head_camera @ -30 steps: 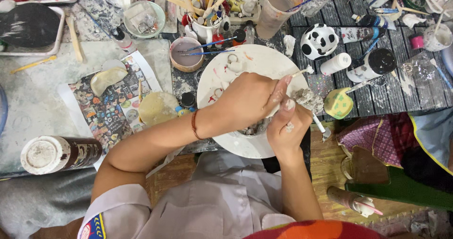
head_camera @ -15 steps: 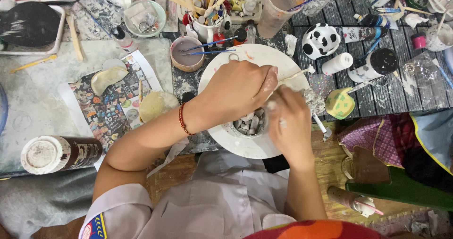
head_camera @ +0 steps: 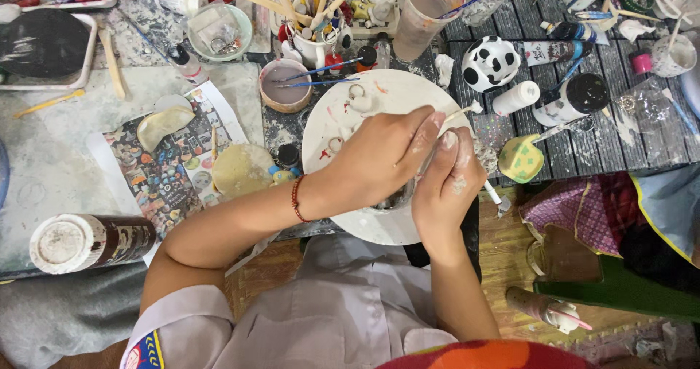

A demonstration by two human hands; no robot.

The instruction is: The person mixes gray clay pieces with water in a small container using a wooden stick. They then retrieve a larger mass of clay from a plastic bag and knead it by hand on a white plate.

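My left hand [head_camera: 375, 157], a red bracelet on its wrist, curls over a round white plate [head_camera: 368, 227] smeared with paint. A small dark piece shows under its fingers, mostly hidden, so I cannot tell what it is. My right hand [head_camera: 446, 183] presses against the left hand at the plate's right rim and grips a thin white-tipped brush [head_camera: 467, 110], whose other end [head_camera: 499, 203] sticks out below the hand. Both hands are dusted with white. Small pale clay shapes [head_camera: 357, 99] lie on the far part of the plate.
Behind the plate are a mug of brushes [head_camera: 317, 44], a bowl of greyish paint [head_camera: 283, 86], a murky plastic cup [head_camera: 430, 8] and a black-and-white spotted pot [head_camera: 488, 63]. A printed sheet [head_camera: 171, 168] with clay discs lies left, above a fallen cylinder [head_camera: 91, 241].
My right hand has risen from below the left hand to its right side and now touches it. My left hand shifted slightly right over the plate.
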